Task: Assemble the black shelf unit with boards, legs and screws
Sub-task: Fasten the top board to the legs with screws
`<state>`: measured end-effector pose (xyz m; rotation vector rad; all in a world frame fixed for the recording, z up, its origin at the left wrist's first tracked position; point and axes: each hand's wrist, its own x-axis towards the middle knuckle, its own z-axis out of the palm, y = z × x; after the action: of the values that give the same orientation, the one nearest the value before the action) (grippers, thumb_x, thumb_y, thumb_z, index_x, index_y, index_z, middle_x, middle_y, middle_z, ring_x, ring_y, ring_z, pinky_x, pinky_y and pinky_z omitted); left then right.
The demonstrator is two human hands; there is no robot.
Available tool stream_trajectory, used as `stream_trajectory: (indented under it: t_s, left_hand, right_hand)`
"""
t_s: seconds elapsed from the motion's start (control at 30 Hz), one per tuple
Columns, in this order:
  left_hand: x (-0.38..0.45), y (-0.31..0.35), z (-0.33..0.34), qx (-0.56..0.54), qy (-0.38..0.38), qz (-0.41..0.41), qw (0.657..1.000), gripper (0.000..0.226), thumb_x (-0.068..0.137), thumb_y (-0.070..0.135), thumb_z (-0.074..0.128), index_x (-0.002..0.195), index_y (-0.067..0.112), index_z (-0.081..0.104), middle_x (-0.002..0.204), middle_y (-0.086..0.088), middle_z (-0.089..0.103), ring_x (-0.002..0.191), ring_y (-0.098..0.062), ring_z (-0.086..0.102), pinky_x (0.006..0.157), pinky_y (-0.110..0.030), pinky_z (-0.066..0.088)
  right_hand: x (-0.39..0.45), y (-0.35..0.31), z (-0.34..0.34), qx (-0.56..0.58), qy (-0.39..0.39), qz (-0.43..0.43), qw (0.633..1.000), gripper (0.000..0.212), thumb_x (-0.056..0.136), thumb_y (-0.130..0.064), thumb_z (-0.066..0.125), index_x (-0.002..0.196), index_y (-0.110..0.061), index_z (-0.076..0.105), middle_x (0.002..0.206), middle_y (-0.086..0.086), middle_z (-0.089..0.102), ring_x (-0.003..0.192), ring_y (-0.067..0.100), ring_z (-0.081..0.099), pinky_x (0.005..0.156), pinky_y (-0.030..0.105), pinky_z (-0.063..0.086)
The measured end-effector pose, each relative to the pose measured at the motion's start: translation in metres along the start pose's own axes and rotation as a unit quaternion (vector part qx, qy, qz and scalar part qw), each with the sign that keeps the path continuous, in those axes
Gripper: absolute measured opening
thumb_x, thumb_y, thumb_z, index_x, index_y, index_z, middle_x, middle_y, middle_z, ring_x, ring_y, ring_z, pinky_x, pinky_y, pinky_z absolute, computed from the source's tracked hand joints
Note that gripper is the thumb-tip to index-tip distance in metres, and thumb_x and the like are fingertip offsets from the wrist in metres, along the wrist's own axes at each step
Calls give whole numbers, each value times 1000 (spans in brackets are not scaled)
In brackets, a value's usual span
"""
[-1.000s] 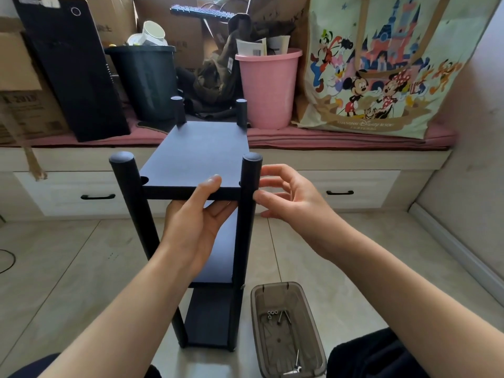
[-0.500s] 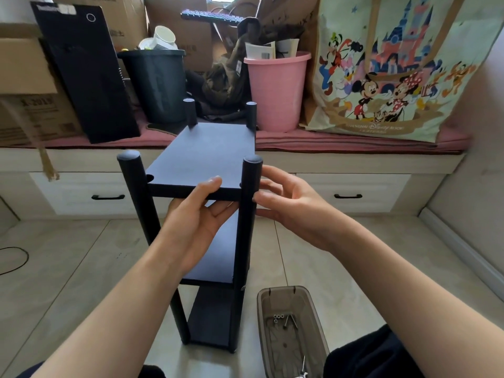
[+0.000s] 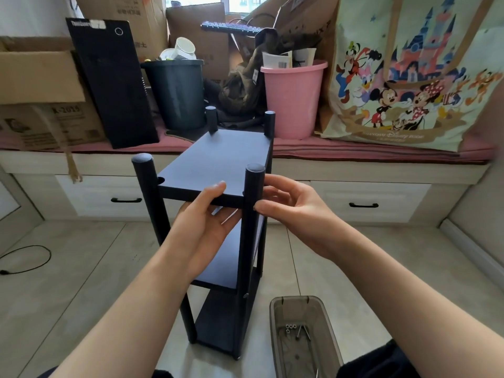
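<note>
Both hands meet at the shelf unit's (image 3: 218,214) near corner on the floor: left hand (image 3: 207,222) pinches the stiff top board (image 3: 218,159), right hand (image 3: 289,208) curls round the leg (image 3: 252,203). It looks light and tippy; gripping legs seems safest.

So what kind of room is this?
Probably a spare room at home used for storage: a cushioned window bench with drawers, piled with cardboard boxes and bins, over a tiled floor.
</note>
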<state>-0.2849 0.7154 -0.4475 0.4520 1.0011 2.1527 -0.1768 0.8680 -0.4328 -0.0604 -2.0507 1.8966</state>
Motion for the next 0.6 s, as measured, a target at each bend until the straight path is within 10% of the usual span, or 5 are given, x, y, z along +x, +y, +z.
stream_trajectory:
  t_s: [0.2,0.4,0.6]
  left_hand:
    - [-11,15,-1,273,131,-12,953,55,89,55,63,109,5,72,93,-11,78,85,-26,77,77,-38,60]
    - [-29,25,-12,618,248,297,685,67,98,60,44,52,13,60,46,2,59,49,-15,59,56,-32,46]
    - [-20,22,-7,666,65,471,575,45,86,46,70,112,10,72,105,-2,69,112,-22,57,101,-38,46]
  right_hand:
    - [1,-5,7,23,0,1,1000,38,83,-6,73,116,-24,70,111,13,72,106,20,69,88,18,51]
    - [3,-7,9,24,-6,10,1000,38,76,-13,79,106,-36,75,107,8,74,103,17,70,85,15,51]
    - [6,-7,8,35,-14,15,999,40,72,-19,81,108,-35,75,103,6,75,101,19,71,86,18,52]
